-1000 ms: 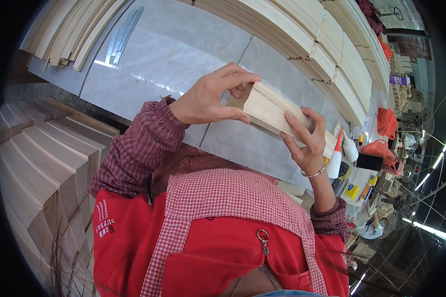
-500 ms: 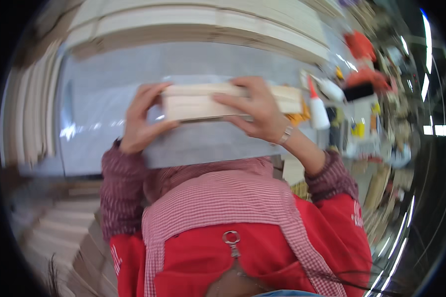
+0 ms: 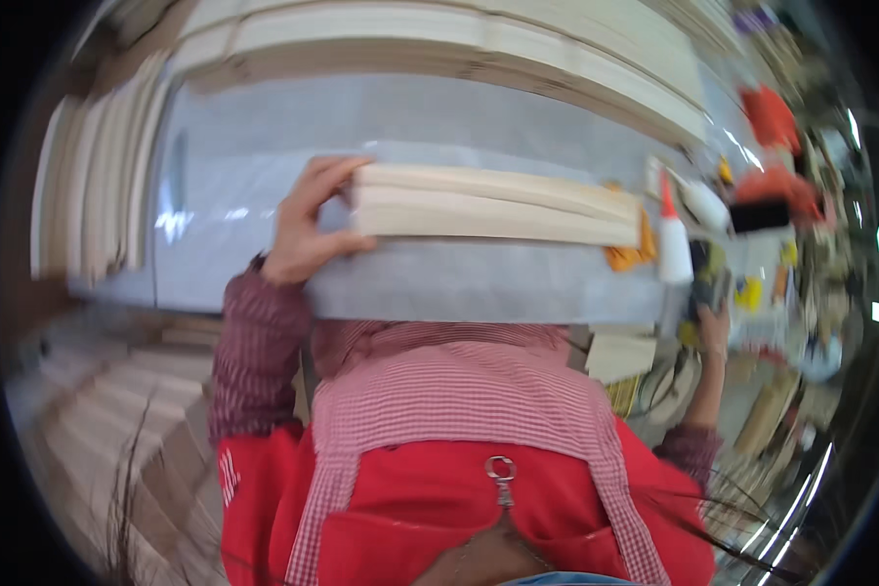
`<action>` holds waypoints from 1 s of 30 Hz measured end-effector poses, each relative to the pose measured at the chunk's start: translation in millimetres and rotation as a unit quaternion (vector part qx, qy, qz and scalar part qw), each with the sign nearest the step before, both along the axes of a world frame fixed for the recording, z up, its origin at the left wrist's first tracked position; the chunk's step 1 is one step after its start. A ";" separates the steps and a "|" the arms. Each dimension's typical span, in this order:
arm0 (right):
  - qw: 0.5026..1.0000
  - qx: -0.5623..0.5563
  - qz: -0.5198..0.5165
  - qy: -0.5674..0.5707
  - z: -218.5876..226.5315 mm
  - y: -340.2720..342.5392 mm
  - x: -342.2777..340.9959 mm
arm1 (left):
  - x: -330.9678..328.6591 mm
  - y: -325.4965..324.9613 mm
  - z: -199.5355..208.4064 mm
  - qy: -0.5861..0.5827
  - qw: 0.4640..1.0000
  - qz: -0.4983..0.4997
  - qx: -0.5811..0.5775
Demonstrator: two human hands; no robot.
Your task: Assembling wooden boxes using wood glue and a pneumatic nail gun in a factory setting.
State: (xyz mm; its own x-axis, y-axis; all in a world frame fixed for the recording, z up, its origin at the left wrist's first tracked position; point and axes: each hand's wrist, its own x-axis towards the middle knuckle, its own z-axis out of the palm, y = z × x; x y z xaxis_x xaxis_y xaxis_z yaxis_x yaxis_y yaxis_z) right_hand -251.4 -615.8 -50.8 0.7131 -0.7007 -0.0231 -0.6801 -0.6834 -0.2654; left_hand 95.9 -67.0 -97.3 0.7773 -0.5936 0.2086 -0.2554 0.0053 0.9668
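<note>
Two or more pale wooden strips [image 3: 498, 205] lie lengthwise on the grey work table, stacked together. At their left end my left hand [image 3: 313, 220] pinches them, thumb on the near edge and fingers on the far edge. My right hand [image 3: 715, 327] is far off to the right, past the table's side, with its fingers closed around a dark greyish object [image 3: 719, 288]; blur hides what kind it is. Between the strips' right end and that hand are an orange-yellow cloth [image 3: 633, 252] and a white squeeze bottle [image 3: 674, 249] with a red nozzle.
Long pale boards [image 3: 439, 39] are stacked along the far side of the table [image 3: 439, 283]. More boards [image 3: 98, 186] stand at the left. At the right are a white bottle [image 3: 705, 205], a black phone-like slab [image 3: 760, 216] and red items [image 3: 770, 117].
My right hand has left the wooden strips and moved right and nearer, to the dark object. My left hand still grips the strips' left end. The whole view has shifted.
</note>
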 end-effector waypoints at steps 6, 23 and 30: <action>0.988 0.120 -0.102 -0.010 -7.5 -11.6 23.5 | -6.5 3.4 4.2 0.038 0.998 0.018 -0.054; 0.944 0.326 0.044 -0.026 182.0 266.4 200.2 | -2.7 -5.4 -13.1 -0.011 0.994 0.026 -0.110; 0.931 0.321 0.107 0.135 189.9 338.0 248.5 | -0.2 -6.8 -14.4 -0.020 0.991 0.021 -0.133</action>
State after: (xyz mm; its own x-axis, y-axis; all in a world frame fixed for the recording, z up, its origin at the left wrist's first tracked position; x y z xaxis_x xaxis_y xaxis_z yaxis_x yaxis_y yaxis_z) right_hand -2.9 -277.8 139.1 0.7425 -0.3240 -0.5863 -0.6478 -0.5702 -0.5052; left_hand 95.7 -73.8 -111.7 0.7878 -0.4813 0.3844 -0.2984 0.2477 0.9217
